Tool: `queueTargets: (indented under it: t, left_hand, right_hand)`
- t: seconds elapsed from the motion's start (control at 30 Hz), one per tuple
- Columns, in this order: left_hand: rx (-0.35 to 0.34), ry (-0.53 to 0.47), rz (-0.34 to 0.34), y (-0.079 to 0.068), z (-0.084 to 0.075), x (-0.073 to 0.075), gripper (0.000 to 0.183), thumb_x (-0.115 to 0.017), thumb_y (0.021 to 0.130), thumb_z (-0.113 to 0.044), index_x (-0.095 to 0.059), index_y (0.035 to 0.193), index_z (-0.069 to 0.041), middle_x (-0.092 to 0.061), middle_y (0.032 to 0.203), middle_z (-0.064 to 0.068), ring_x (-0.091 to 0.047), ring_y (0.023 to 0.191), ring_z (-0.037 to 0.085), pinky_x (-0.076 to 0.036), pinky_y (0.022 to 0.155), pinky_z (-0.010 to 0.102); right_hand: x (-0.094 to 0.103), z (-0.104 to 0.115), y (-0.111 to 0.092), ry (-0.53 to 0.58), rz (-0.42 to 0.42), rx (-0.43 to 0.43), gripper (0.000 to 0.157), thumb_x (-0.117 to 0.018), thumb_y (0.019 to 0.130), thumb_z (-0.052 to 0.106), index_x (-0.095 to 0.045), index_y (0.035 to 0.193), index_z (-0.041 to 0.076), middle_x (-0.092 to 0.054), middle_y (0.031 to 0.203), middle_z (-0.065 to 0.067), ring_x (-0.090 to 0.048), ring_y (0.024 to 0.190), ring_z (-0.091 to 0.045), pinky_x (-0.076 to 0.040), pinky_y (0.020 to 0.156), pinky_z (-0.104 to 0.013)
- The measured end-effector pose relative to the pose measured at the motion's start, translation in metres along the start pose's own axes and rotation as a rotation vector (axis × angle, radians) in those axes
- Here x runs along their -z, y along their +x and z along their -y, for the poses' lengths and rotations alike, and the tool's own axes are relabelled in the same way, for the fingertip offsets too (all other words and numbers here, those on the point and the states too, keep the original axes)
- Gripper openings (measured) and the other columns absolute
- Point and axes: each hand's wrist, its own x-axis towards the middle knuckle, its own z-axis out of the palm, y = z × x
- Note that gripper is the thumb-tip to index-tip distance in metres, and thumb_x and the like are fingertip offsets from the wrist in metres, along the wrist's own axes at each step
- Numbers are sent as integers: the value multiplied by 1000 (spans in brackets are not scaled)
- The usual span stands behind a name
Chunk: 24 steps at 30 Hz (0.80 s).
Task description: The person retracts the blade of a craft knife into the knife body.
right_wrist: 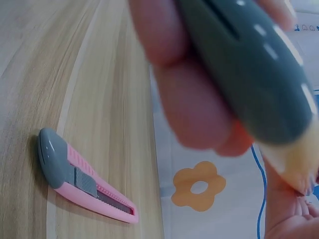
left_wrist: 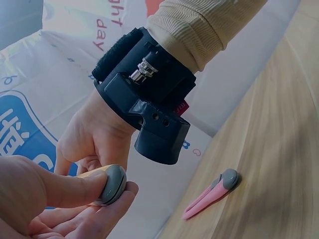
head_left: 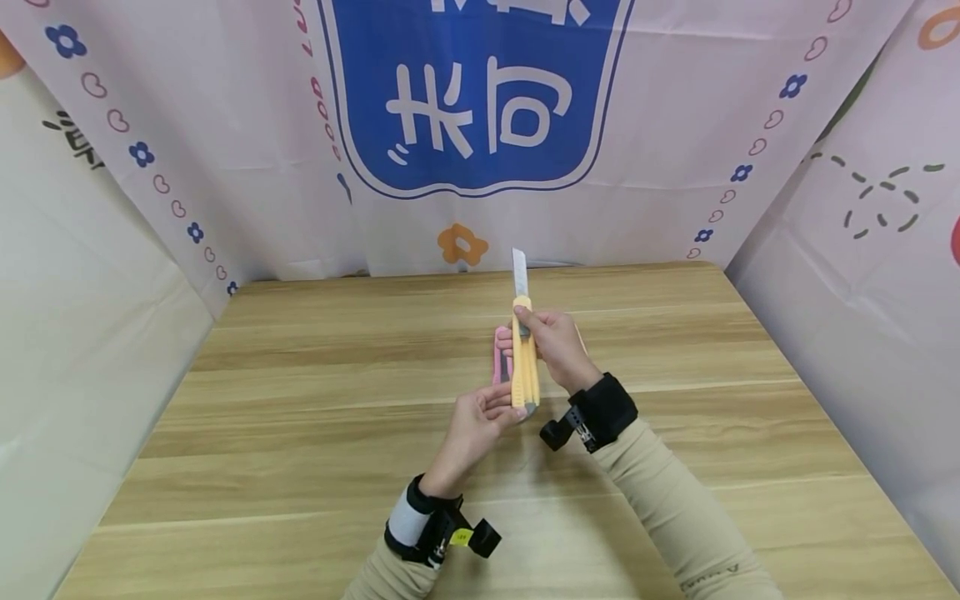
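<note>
A yellow utility knife (head_left: 527,371) is held up above the table, its long blade (head_left: 520,273) out and pointing toward the back wall. My right hand (head_left: 564,350) grips the knife's upper body, with the thumb at the grey slider. Lower down, my left hand (head_left: 480,417) pinches the grey end cap (left_wrist: 115,184) between thumb and fingers. On the tabletop behind the raised knife lies a pink utility knife (right_wrist: 82,196) with a grey end cap and slider. In the head view the hands and yellow knife partly cover it; no blade shows out of its tip.
The wood-grain table (head_left: 300,433) reaches to a white printed cloth (head_left: 637,225) hung along its back. More cloth hangs at the left and right sides. Each wrist wears a black strap (head_left: 611,410) with a small camera.
</note>
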Motion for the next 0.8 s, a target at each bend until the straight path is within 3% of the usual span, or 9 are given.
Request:
queueTargets:
  t: [0.27,0.53,0.8]
  left_hand:
    - [-29,-5,8,1,1,-1,40,-65,87,0,-57,126,8,-68,115,27,-70,104,27,-62,85,25]
    - [-15,1,16,1,1,-1,41,-66,87,0,-57,126,8,-69,115,26,-70,104,28,-62,85,26]
    - [15,-12,18,1,0,-2,40,-66,88,-3,-58,127,5,-69,117,23,-69,106,24,-61,87,27]
  right_hand:
    - [2,0,-1,-23,1,47,45,-50,101,23,-56,116,-19,-72,66,11,-71,65,-3,-63,67,-21]
    - [5,0,-1,-3,33,86,43,-50,101,19,-54,115,-22,-72,66,11,-71,64,-2,-62,66,-19]
    - [6,-2,0,-26,15,97,41,-51,100,18,-56,111,-21,-71,63,12,-70,63,-1,-61,62,-17]
